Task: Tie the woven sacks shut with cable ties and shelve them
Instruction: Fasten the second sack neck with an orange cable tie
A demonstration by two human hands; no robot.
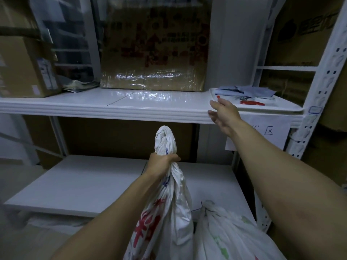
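Head view: left hand (159, 164) grips the sack (169, 184) neck; right hand (223, 115), fingers relaxed, nears the tray (272, 107).

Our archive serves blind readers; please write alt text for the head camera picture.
A person's left hand grips the twisted neck of a white sack, while the open right hand reaches toward a white tray on the upper shelf holding red items and blue cloth. A second sack stands beside it.

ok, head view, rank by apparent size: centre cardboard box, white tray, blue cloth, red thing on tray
1. cardboard box
2. white tray
3. blue cloth
4. red thing
Same shelf, so nearness barely matters.
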